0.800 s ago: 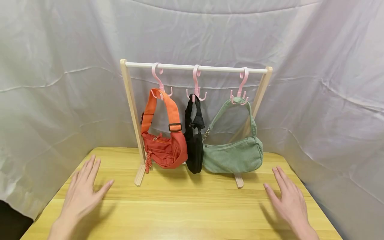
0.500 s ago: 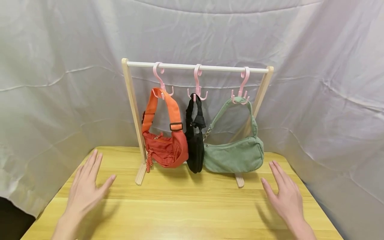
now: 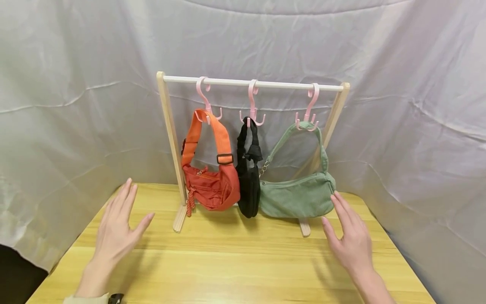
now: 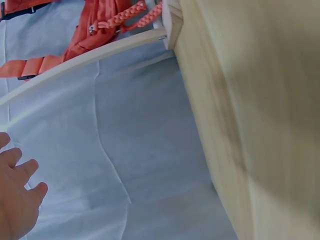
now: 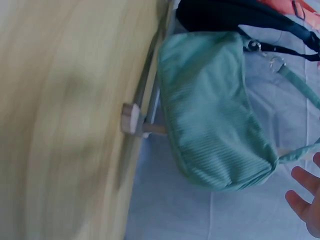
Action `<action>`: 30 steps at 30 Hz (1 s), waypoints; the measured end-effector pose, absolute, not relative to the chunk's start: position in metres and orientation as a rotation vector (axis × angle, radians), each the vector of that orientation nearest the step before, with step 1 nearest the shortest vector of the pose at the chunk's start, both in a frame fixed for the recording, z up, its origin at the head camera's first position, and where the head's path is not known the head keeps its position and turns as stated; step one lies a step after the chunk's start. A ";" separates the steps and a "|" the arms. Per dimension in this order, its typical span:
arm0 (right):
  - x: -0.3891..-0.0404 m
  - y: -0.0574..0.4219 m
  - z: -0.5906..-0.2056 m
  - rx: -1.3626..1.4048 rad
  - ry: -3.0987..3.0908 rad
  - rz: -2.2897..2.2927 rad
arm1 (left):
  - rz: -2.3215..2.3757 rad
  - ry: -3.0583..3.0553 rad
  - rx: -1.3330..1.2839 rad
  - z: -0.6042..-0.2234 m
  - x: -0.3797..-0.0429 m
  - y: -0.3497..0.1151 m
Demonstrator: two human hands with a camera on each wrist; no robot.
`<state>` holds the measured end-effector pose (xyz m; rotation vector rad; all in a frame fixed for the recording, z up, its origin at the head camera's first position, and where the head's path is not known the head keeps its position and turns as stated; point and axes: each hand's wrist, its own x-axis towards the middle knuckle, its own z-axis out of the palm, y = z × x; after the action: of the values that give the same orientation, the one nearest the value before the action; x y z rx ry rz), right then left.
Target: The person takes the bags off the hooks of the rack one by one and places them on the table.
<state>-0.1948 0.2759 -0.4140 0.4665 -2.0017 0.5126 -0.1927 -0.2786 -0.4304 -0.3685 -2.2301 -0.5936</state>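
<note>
The grey cloth [image 3: 57,105] is behind the rack [image 3: 170,126] and extends past both its ends; the table [image 3: 228,270] is under it. In front of the rack's left end, a sleeve [image 3: 87,299] and a dark band [image 3: 115,298] are at the left wrist.

The left hand [image 3: 117,232] is raised above the table, in front and left of the rack, well apart from it. Its fingers are straight; small gaps show between the fingertips in the left wrist view, and the thumb is spread apart.

The bar [image 3: 279,85] carries three pink hooks. At the rack's left part, the left hook [image 3: 205,96] carries the red bag [image 3: 210,190] by its orange strap; a braided cord [image 3: 191,202] hangs from the bag near the left foot [image 3: 180,219] of the rack. Near the rack's middle, the middle hook [image 3: 252,99] carries the black bag [image 3: 249,196], turned edge-on. At the rack's right part, the right hook [image 3: 313,101] carries the green bag [image 3: 298,198], above the right foot [image 3: 304,228].

The right hand [image 3: 352,238] is raised in front of the rack's right end, just beside the green bag. The right wrist view shows a gap between them. Its fingers are extended, with the thumb apart.
</note>
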 end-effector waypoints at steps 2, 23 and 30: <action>-0.197 0.271 -0.411 0.497 -1.963 0.513 | -0.587 -2.208 -0.382 -0.427 -0.194 -0.276; -0.213 0.224 -0.380 0.649 -1.822 0.593 | -0.509 -2.121 -0.446 -0.381 -0.211 -0.256; -0.217 0.214 -0.368 0.676 -1.797 0.601 | -0.495 -2.071 -0.476 -0.364 -0.218 -0.251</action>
<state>-0.2167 0.2137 -0.3685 0.6756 -1.7973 0.6015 -0.2182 -0.2507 -0.3642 -0.4758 -2.0706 -0.4948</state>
